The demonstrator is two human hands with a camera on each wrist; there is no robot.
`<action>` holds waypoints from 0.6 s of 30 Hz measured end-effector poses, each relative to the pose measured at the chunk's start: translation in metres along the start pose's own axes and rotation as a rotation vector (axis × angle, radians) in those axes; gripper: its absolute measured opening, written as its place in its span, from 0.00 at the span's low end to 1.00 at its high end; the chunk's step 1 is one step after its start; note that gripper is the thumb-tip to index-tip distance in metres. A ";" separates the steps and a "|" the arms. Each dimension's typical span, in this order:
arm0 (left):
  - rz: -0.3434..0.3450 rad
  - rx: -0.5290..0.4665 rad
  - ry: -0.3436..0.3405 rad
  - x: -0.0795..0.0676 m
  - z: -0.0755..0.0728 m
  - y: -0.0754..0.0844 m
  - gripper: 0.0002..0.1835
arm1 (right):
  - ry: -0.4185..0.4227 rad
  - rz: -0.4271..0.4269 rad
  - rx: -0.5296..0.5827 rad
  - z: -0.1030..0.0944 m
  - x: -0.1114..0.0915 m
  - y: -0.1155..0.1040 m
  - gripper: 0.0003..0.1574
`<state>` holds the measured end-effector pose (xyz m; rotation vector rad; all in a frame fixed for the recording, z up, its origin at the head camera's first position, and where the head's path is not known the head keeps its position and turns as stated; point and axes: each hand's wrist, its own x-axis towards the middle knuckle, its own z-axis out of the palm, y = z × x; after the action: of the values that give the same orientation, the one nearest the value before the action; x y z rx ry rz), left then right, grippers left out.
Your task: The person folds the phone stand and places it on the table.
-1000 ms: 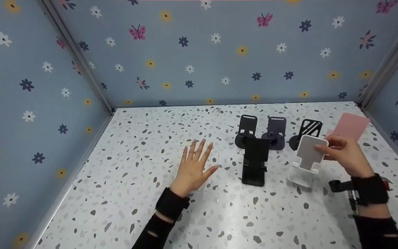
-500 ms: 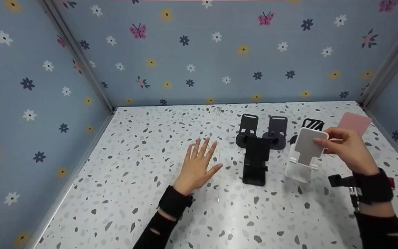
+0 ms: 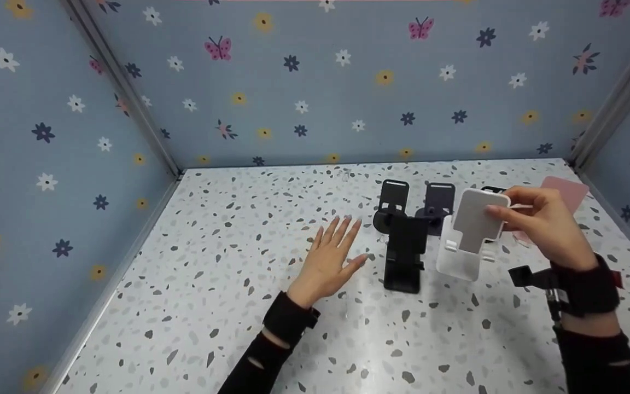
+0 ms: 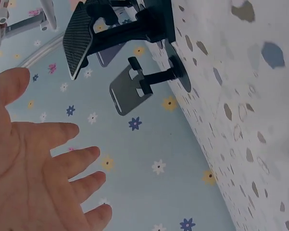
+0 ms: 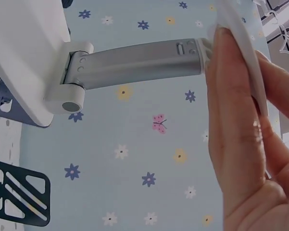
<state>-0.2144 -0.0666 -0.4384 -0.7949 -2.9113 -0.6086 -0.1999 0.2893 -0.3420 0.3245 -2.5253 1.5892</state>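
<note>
Head view showed the right hand (image 3: 550, 225) with its grip clamped on the white phone stand (image 3: 476, 221) over the counter (image 3: 211, 246), right of the black stand (image 3: 407, 241), while the left hand (image 3: 328, 265) had its fingers apart.

White stand (image 3: 478, 221): pinched high on its upper plate by the right hand (image 3: 544, 224), thumb on the face, fingers behind. Grey pad on the plate; two small white lugs at its lower edge. Right wrist view: hinged grey arm (image 5: 139, 62) extended between plate and white, round-cornered base. Base looks clear of the counter (image 3: 238, 219); top leans rightward in head view.

Black stand (image 3: 407, 249): unfolded, set on the counter between the left hand (image 3: 328, 268) and the white stand, touching neither. Plate raised over a rounded base; ribbed plate surface in left wrist view. Left hand holds nothing, fingers extended.
</note>
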 end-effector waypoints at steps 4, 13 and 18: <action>0.054 -0.080 0.057 0.006 0.001 0.011 0.36 | -0.009 -0.038 0.031 0.009 0.003 -0.008 0.08; 0.107 -0.371 0.137 0.020 0.006 0.028 0.32 | -0.052 -0.089 0.107 0.034 0.011 -0.020 0.10; 0.095 -0.708 0.218 0.024 0.014 0.032 0.28 | -0.083 -0.085 0.126 0.047 0.014 -0.025 0.11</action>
<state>-0.2186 -0.0244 -0.4356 -0.8341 -2.4258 -1.6348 -0.2076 0.2343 -0.3371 0.5158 -2.4395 1.7395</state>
